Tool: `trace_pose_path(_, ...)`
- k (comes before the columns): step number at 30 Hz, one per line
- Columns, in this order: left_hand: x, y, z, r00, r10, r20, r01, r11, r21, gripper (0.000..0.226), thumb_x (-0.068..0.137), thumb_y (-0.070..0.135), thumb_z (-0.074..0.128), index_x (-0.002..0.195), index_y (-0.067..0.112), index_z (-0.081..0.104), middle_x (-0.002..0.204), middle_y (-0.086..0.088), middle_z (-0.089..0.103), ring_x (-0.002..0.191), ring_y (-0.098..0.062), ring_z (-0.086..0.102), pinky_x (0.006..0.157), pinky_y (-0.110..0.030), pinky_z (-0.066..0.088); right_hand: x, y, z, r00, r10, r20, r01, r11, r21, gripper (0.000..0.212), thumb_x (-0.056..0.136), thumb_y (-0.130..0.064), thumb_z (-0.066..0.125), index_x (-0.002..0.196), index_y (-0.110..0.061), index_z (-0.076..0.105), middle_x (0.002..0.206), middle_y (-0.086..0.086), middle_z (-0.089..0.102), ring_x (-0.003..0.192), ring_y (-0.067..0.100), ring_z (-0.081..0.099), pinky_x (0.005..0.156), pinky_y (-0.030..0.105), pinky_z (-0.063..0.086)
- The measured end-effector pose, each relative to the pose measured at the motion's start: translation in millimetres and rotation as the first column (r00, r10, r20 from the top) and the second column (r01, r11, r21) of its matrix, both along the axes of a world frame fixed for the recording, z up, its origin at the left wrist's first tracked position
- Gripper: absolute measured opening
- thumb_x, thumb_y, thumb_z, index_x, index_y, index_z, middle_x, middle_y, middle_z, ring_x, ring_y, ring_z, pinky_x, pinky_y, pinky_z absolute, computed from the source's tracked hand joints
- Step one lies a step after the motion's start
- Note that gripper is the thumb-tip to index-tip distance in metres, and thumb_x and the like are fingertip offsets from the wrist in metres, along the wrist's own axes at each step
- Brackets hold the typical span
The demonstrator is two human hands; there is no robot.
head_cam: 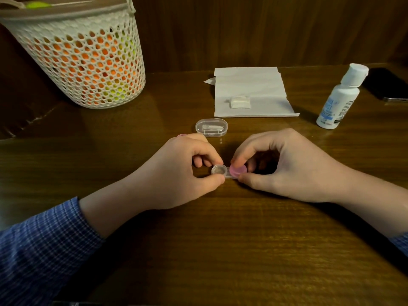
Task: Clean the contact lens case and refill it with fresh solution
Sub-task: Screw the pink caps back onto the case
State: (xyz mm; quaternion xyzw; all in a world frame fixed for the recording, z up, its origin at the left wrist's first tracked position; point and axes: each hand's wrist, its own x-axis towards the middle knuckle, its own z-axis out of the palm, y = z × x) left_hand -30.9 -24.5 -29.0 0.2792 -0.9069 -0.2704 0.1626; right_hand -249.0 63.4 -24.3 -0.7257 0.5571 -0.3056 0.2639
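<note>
A clear contact lens case (219,170) lies on the wooden table between my hands. Its left well is uncapped. My left hand (176,171) pinches that left end between thumb and forefinger. A pink cap (238,170) sits on the right well, and my right hand (287,164) pinches this cap with thumb and fingers. Another pink cap (182,135) peeks out behind my left hand. The white solution bottle (340,98) stands capped at the right. A white tissue (251,91) lies behind, with a small folded pad (239,102) on it.
A small clear oval box (211,127) sits just beyond my hands. A white mesh basket (84,56) with orange and green contents stands at the back left. A dark phone (390,85) lies at the far right. A wooden wall closes the back.
</note>
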Motion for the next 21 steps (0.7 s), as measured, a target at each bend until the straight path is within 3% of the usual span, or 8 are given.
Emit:
trace_pose_path(9,1.1,-1.6,-0.8,1.000,-0.014,-0.016,0.014,1.000,0.006,0.018,0.084,0.031,0.080,0.102,0.031,0.079,0.094,0.015,0.065,0.089,-0.009,0.062,0.073,-0.021,0.053,-1.8,-0.8,3.6,0.999,0.045,0.000,-0.045,0.999,0.012,0.019,0.081,-0.014,0.082,0.094,-0.029,0.080,0.100,-0.013,0.076,0.091,0.011,0.070,0.081,0.031,0.059)
trace_pose_path(15,0.7,-2.3,-1.6,1.000,-0.017,-0.016,0.017,1.000,0.003,0.018,0.083,0.032,0.080,0.101,0.030,0.079,0.092,0.015,0.065,0.088,-0.010,0.062,0.070,-0.019,0.052,2.7,-1.4,2.2,1.000,-0.004,0.000,0.004,1.000,-0.002,0.014,0.075,-0.036,0.081,0.089,-0.033,0.079,0.095,-0.013,0.074,0.091,0.007,0.069,0.079,0.031,0.060)
trace_pose_path(21,0.9,-2.6,-1.1,1.000,-0.022,-0.021,0.022,1.000,0.002,0.018,0.084,0.030,0.081,0.102,0.029,0.079,0.091,0.015,0.065,0.087,-0.008,0.061,0.069,-0.016,0.050,0.9,-1.3,2.6,0.999,0.027,-0.025,-0.027,1.000,-0.013,0.012,0.080,-0.025,0.081,0.091,-0.030,0.080,0.096,-0.014,0.074,0.092,0.008,0.070,0.080,0.026,0.058)
